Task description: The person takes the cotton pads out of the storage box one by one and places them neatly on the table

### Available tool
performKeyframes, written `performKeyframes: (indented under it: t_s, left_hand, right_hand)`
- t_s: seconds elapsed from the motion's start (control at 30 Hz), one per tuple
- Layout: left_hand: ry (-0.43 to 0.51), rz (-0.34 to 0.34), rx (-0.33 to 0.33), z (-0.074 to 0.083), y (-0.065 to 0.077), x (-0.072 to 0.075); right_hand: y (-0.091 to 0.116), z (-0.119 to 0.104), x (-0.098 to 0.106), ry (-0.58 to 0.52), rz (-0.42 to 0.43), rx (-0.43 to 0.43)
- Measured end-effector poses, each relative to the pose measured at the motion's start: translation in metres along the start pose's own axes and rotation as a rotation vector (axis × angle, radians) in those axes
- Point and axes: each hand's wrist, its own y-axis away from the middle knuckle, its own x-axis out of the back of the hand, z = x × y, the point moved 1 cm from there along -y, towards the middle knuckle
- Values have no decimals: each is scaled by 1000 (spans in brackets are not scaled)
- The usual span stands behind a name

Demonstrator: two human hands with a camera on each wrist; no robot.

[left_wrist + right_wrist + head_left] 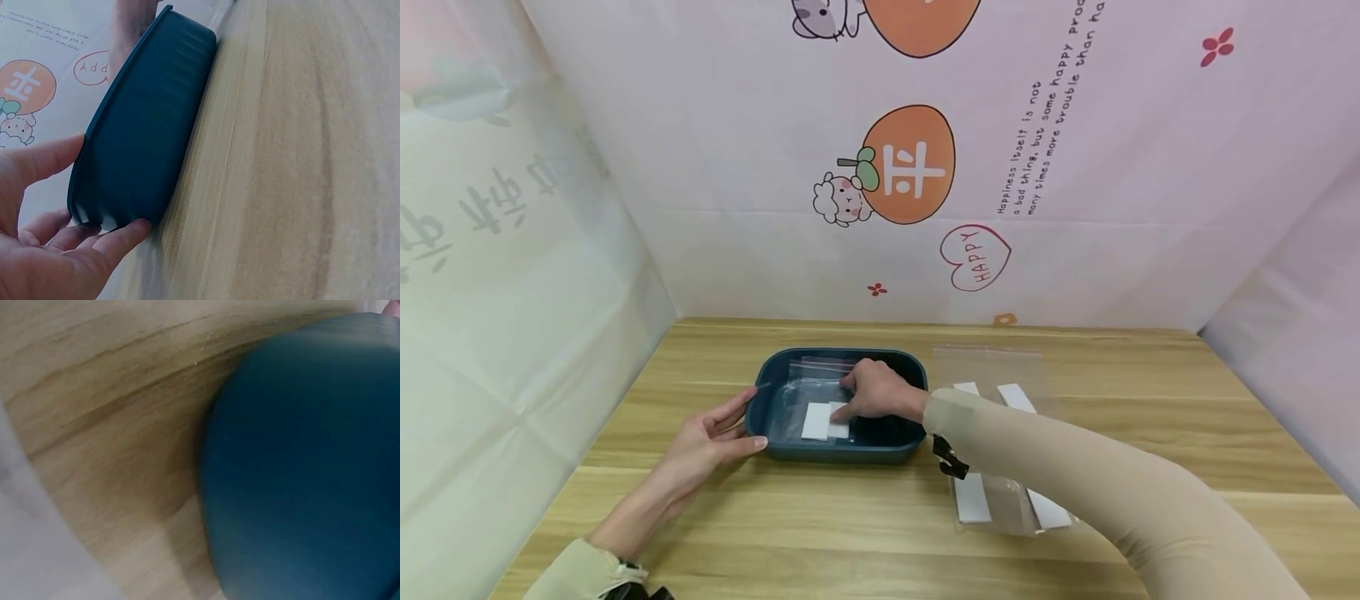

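A dark teal plastic tray [842,454] stands on the table, and its outer wall [137,125] fills much of the left wrist view. My left hand [703,442] grips the tray's left end, thumb at the near corner and fingers on the outer end wall. Inside lie clear zip bags [801,396] with white rectangles [816,421] on them. My right hand [877,390] reaches into the tray, thumb and forefinger on the bags near the second white patch. Whether those fingers pinch the plastic is unclear. The right wrist view shows only the tray wall [306,462] nearby, not the hand's fingers.
To the right of the tray, more clear zip bags [988,367] with white strips [973,497] lie on the wooden table [820,533], partly under my right forearm. A printed white cloth [745,167] hangs behind and at both sides.
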Motion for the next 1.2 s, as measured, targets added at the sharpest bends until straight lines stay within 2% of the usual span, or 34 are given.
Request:
performKeyframes:
  t_s: [0.37, 0.6, 0.7, 0.8, 0.9, 0.97, 1.07, 1.2]
  left_hand:
    - [-1, 13, -11, -1, 0, 0]
    - [8, 15, -14, -2, 1, -1]
    - [21, 15, -23, -2, 0, -2]
    - [27, 14, -26, -2, 0, -1]
    - [22, 8, -18, -1, 0, -1]
    - [17, 4, -10, 0, 0, -1]
    - [11, -1, -6, 1, 1, -1]
    - [4, -5, -1, 2, 1, -1]
  right_hand:
    - [6, -9, -2, 6, 50, 11]
    - [9, -14, 4, -81, 106, 58]
    - [8, -17, 9, -170, 113, 91]
    - [7, -19, 12, -330, 75, 111]
    - [6, -20, 10, -500, -5, 113]
    - [4, -21, 7, -568, -50, 110]
    - [0, -24, 3, -612, -117, 98]
    - [-3, -30, -1, -602, -169, 82]
